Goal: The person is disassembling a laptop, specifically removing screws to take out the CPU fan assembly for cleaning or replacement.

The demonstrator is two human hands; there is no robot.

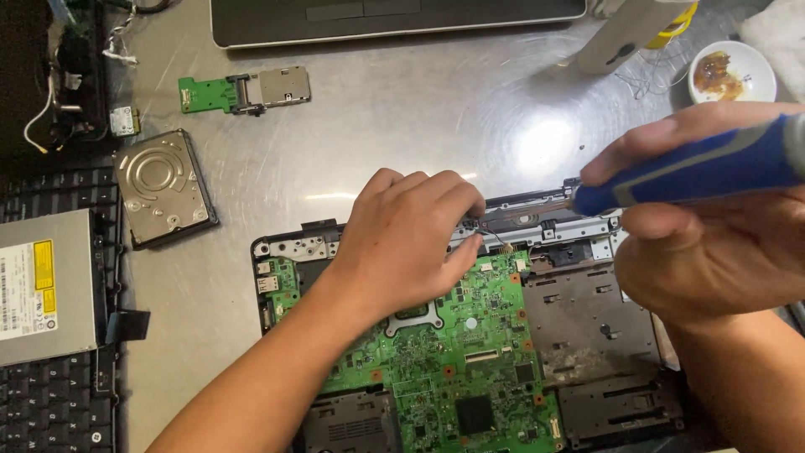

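An opened laptop base (587,335) lies on the metal table with its green motherboard (444,352) exposed. My left hand (402,239) rests over the board's top edge, fingers curled, fingertips pinching at small wires (490,233) near the hinge rail. My right hand (713,243) grips a blue-handled screwdriver (696,168), held level, its tip end pointing left toward the metal rail (553,228) at the base's upper edge. The tip itself is hidden behind my fingers.
A bare hard drive (161,186) and a small green card-reader board (243,91) lie at upper left. An optical drive (46,285) sits on a black keyboard (50,403) at left. Another laptop (394,18) stands at the top, a white dish (734,71) at upper right.
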